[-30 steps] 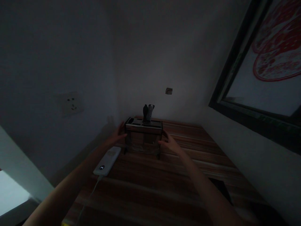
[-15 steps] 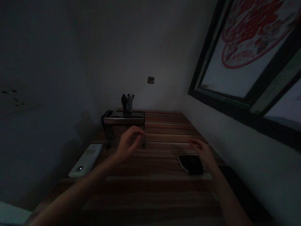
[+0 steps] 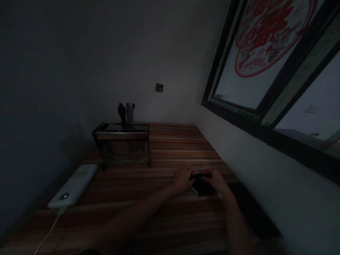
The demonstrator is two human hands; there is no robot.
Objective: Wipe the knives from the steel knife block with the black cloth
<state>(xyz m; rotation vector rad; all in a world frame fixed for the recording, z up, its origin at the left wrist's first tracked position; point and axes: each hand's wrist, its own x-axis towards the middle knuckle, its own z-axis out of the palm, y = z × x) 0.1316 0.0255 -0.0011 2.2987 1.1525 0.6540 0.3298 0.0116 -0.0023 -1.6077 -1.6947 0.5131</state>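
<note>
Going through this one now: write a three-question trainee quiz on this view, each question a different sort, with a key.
1. True or false: the left hand and the right hand are both at the black item.
2. Order these from left to right in the picture: black item, slotted stand, white device.
3. Fill in: a pale ____ runs from the near end of the white device.

Key: 1. True. 2. White device, slotted stand, black item. 3. Cable.

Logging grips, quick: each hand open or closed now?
Left hand: at the left edge of the black item; grip unclear.
Right hand: at its right side; grip unclear.
</note>
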